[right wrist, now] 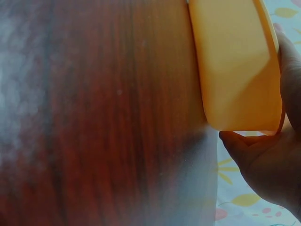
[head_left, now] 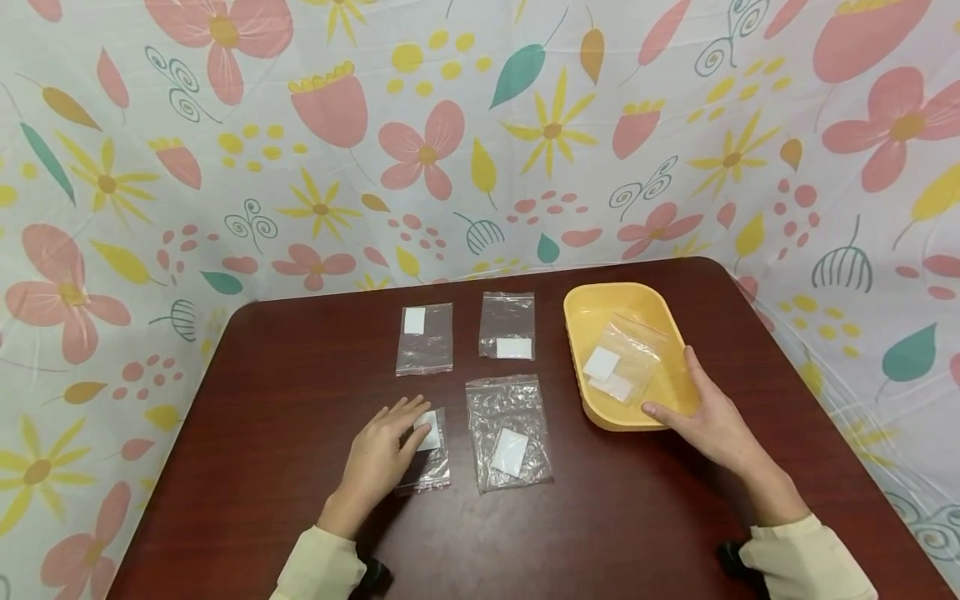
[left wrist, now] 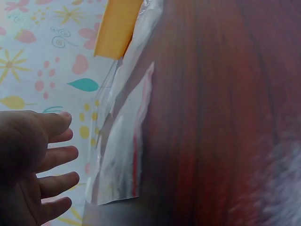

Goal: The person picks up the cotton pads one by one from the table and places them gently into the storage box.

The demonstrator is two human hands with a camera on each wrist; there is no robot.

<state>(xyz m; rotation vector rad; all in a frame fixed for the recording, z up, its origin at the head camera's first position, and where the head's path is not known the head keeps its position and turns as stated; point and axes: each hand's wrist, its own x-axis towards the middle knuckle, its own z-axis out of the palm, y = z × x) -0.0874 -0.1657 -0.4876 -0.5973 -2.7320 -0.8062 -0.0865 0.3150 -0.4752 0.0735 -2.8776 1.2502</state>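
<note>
In the head view my left hand (head_left: 384,446) hovers with extended fingers over a small clear zip-lock bag (head_left: 431,475) and hides part of it. The left wrist view shows these fingers spread slightly, with the bag (left wrist: 120,165) beyond them. My right hand (head_left: 712,421) grips the near right corner of a yellow plastic tray (head_left: 573,321), thumb at the near rim and fingers along the right side. Inside the tray lie clear zip-lock bags (head_left: 637,346) with white slips. From the right wrist, the tray's end wall (right wrist: 240,70) shows beside the thumb.
Three more zip-lock bags, each with a white slip, lie on the dark wooden table (head_left: 300,358): a back left bag (head_left: 431,350), a back right bag (head_left: 507,317) and a larger front bag (head_left: 506,408). A flowered cloth (head_left: 450,233) hangs behind the table.
</note>
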